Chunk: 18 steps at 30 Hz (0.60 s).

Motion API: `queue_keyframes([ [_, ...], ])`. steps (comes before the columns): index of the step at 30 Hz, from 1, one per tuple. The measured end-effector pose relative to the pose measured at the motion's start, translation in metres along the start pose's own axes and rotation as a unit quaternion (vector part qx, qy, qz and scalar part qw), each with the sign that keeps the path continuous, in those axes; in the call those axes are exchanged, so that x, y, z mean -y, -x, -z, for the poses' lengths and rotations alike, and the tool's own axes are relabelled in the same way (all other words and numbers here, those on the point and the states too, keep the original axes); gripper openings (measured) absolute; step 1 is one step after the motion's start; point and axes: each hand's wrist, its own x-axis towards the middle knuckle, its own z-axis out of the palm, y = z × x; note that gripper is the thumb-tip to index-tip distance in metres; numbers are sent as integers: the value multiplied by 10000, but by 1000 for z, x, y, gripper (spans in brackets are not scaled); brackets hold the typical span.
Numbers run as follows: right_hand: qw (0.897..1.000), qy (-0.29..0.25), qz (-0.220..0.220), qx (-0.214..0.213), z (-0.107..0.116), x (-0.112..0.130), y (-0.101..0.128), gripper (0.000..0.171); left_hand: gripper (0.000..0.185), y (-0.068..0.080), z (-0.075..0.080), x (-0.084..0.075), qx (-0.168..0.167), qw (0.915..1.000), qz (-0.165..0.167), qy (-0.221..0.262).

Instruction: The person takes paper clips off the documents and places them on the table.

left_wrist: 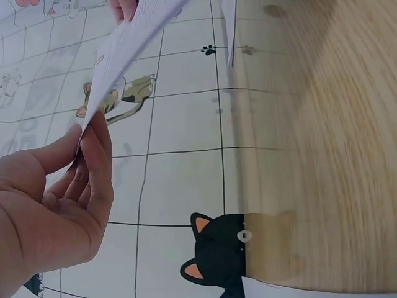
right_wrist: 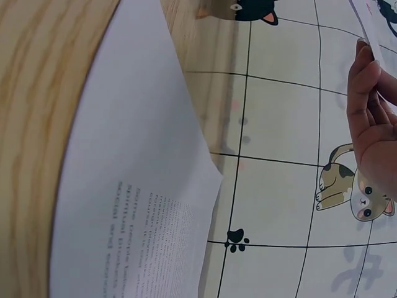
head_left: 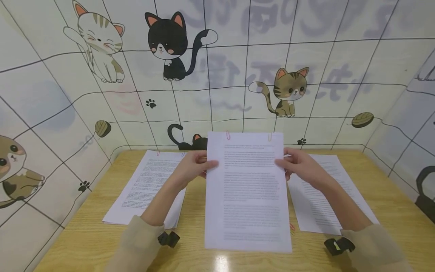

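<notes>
Papers (head_left: 249, 196) are hanging above the table (head_left: 194, 215) in my head view; left hand (head_left: 194, 165) and right hand (head_left: 300, 166) are pinching opposite edges, presumably keeping them level. In the left wrist view, that grasp is sandwiching one edge. In the right wrist view, I'm seeing the matching pinch, while printed sheets (right_wrist: 136, 149) are lying nearby.

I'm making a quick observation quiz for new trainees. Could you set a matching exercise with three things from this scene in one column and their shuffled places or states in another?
Column one:
1. Yellow-clipped white printed paper
2. Blue-clipped white printed paper
3. Black-and-white cartoon cat

Column two:
A. Pictured on the white grid-patterned backdrop
B. Held by its sides between the left hand and right hand
C. Lying on the pale wooden table, at the person's left

Pairs: 1-B, 2-C, 3-A
</notes>
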Motion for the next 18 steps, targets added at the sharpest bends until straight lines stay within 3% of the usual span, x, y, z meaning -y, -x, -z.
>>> queue_keyframes([
  [8, 9983, -352, 327, 328, -5, 13, 12, 31, 21, 25, 1, -12, -69, 9994, -249, -219],
  [18, 9979, -153, 433, 459, -11, 26, 22, 38, 22, 45, 4, -11, -174, 9989, -427, -115],
])
